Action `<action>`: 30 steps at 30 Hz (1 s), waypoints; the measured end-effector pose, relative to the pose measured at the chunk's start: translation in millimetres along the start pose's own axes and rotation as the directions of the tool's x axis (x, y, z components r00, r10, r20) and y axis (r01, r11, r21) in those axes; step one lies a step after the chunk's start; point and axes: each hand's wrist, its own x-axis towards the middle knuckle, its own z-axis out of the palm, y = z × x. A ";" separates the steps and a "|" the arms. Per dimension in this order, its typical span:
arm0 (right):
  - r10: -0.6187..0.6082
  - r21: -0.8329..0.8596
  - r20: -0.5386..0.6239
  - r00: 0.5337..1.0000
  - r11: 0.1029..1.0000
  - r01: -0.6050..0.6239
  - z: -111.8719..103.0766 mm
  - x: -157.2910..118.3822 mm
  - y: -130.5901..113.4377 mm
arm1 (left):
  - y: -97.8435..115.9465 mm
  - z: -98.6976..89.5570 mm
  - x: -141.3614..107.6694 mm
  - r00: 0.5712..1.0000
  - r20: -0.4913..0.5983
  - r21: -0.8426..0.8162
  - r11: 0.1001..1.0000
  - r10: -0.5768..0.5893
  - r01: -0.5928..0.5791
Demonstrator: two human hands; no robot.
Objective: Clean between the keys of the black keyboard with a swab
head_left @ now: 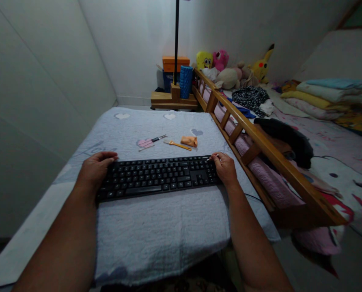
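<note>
A black keyboard (150, 174) lies on a light blue, heart-patterned cloth, slightly angled, its right end farther from me. My left hand (95, 168) grips the keyboard's left end, thumb along the upper corner, other fingers partly hidden. At the far right corner, my right hand (225, 166) pinches a thin white stick (213, 157) over the number pad; its tip is too small to make out. Beyond the keyboard lie a small brush (177, 144) with a yellow-orange handle, a folded orange cloth (189, 141), a slim tool with a dark grip (153, 140) and a thin pale stick (146, 148).
The cloth-covered table (169, 227) meets a wooden bed rail (248, 117) on the right. A cable (254, 197) runs off that side. Behind stand a lamp pole (176, 40), a blue foam roller (186, 82) and an orange box (175, 63). Plush toys and bedding cover the bed.
</note>
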 end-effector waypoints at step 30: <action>0.026 -0.049 -0.039 0.999 0.998 -0.028 -3.7 -1.7 8.9 | 5.0 -0.1 -2.9 1.000 -0.004 0.027 1.000 0.006 -0.006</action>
